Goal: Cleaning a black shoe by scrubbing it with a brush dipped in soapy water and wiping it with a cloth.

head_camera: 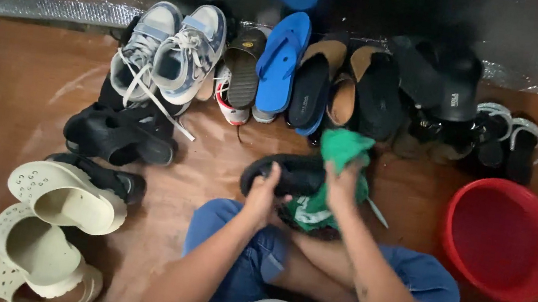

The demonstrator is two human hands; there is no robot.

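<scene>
A row of footwear lines the far edge of the brown floor (pixel 2 99): a pair of pale blue and white laced sneakers (pixel 170 53), a bright blue rubber flip-flop (pixel 282 58), tan cork-soled sandals with black straps (pixel 355 86) and black slides (pixel 447 81). To the left lie black strapped sandals (pixel 118 135) and cream perforated foam clogs (pixel 54 233); a round red plastic basin (pixel 503 239) sits to the right, well apart from the hands. The dark, smooth black shoe (pixel 290 173) is held above the person's lap in blue trousers, just before the row. The left hand (pixel 263 192) is closed around its near end. The right hand (pixel 343 182) clutches a crumpled green cloth (pixel 343 147) pressed against the shoe; this hand is blurred.
</scene>
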